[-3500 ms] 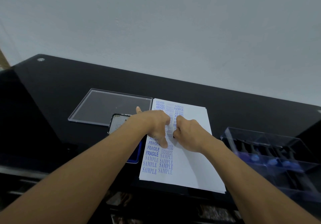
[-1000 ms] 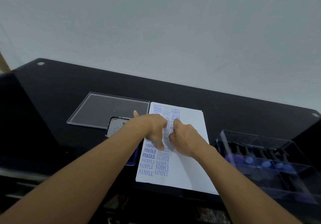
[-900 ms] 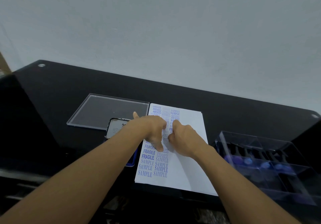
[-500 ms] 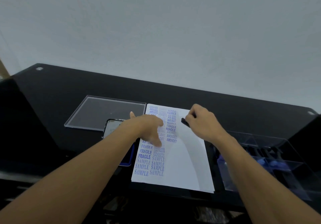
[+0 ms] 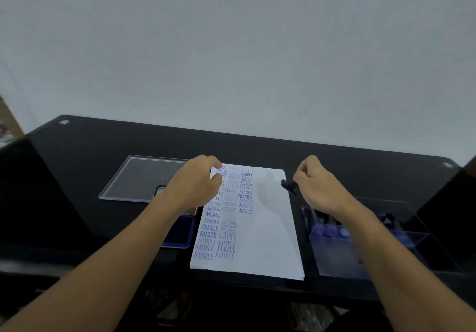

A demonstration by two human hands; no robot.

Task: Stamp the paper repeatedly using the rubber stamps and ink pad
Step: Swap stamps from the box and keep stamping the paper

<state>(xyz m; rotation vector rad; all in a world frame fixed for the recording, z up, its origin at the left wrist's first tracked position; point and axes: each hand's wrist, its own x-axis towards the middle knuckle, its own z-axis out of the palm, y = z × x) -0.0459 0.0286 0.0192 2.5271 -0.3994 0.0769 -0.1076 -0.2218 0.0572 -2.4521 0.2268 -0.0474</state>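
Observation:
A white sheet of paper lies on the black table, its left half covered with several blue stamped words. My right hand holds a small black rubber stamp lifted above the paper's right edge. My left hand hovers with loosely curled fingers over the paper's upper left corner and holds nothing. The blue ink pad sits open just left of the paper, partly hidden under my left forearm.
A clear plastic lid lies flat at the left behind the ink pad. A clear plastic box with several more stamps stands right of the paper. A pale wall rises behind the table's far edge.
My right hand lifted the stamp off the paper and carried it right, to the sheet's edge. My left hand left the stamped rows and moved up to the top left corner.

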